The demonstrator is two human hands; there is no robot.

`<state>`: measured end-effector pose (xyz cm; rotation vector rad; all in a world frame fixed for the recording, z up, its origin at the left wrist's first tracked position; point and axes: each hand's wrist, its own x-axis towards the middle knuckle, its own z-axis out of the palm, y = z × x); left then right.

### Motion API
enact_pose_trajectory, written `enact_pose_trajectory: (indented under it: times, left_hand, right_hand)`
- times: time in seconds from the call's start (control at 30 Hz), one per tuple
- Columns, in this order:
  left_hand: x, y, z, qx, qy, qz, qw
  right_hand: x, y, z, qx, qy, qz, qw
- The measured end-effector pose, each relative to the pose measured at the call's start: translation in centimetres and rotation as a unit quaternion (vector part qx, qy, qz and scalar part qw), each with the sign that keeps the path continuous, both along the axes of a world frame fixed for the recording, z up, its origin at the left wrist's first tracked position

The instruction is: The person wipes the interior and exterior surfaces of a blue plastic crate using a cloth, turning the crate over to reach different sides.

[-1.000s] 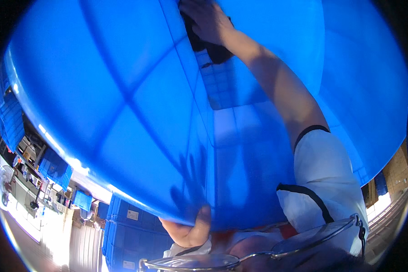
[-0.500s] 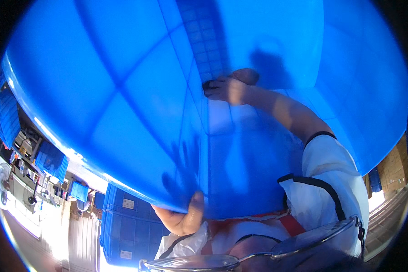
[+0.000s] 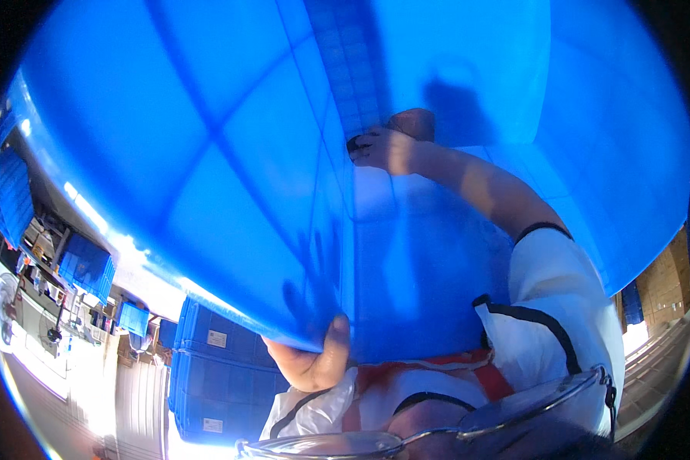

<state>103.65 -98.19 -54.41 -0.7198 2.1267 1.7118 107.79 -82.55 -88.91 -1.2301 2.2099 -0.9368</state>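
Observation:
A large blue plastic bin [image 3: 199,230] surrounds my arms, its smooth walls filling most of the view. At its near left edge my left hand [image 3: 314,364] grips the rim, thumb inside and fingers outside, mostly hidden. My right hand [image 3: 379,149] reaches deep inside, fingers curled beside a seam between wall and bottom. A small dark thing [image 3: 355,144] shows at its fingertips, and a brown rounded thing [image 3: 414,123] shows just behind it. What the right hand holds cannot be made out clearly.
Stacked blue lidded bins [image 3: 222,372] stand outside at the lower left. Farther left are a fan [image 3: 6,295] and cluttered shelving. Brown cardboard [image 3: 663,284] lies beyond the right rim. Shadows of my hand and arm fall on the bin walls.
The bin's left wall and rim have shifted slightly to the right in view, with my left hand still on the rim. My right hand has barely moved, a little rightward.

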Motion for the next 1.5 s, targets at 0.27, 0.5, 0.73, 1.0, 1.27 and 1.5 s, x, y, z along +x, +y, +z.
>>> enact_pose_trajectory:
  times: [0.27,0.5,0.73,1.0,1.27,1.5]
  left_hand:
    - [-0.2,0.0,0.2,-0.053,-0.04,-0.023,0.998]
    - [-0.1,0.8,0.2,0.002,-0.001,0.024,1.0]
    - [-0.1,0.7,0.3,-0.012,-0.005,0.066,0.998]
    - [-0.2,0.1,-0.1,0.056,0.014,0.04,0.998]
    - [0.0,0.5,0.9,-0.006,-0.025,0.068,0.997]
    - [-0.6,0.4,0.5,0.05,-0.01,0.038,0.998]
  right_hand:
    - [0.3,2.8,0.3,0.04,-0.105,0.015,0.994]
    - [-0.3,-0.6,2.1,0.097,-0.146,-0.06,0.983]
    - [1.4,2.3,-0.5,-0.061,-0.071,-0.084,0.992]
    - [-3.1,6.5,4.2,-0.158,-0.592,-0.301,0.731]
    - [-5.9,6.6,8.4,0.163,-0.06,0.022,0.984]
    - [1.8,10.7,1.3,0.041,0.122,0.101,0.987]
